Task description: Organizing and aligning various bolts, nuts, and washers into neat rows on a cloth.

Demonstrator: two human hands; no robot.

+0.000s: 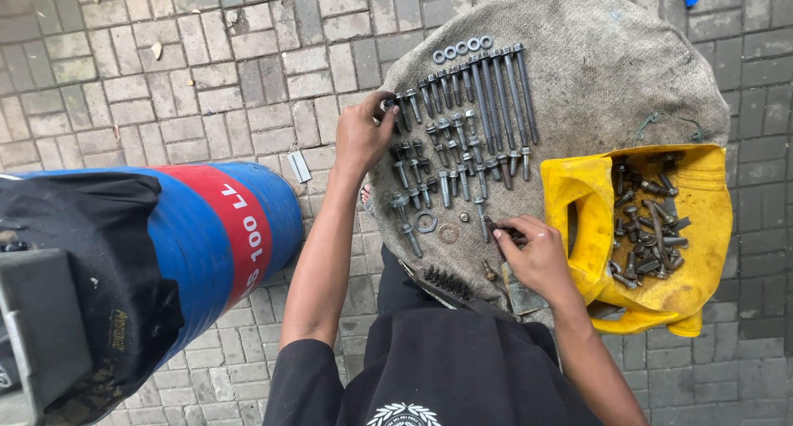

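Note:
A worn grey sack cloth (603, 54) lies on the brick paving, with several bolts (462, 137) laid out in rows on it and a row of washers (462, 48) at the top. My left hand (361, 133) reaches to the left end of the rows and pinches a small bolt (388, 104) there. My right hand (537, 257) rests on the cloth's near part, fingers closed on a dark bolt (504, 228). Two loose washers (436, 228) lie between my hands.
A cut-open yellow plastic container (702, 277) holding several dirty bolts sits at the right on the cloth. A blue drum with a red band (206, 236) lies at the left, a black cloth (83, 228) draped over it. Brick paving surrounds everything.

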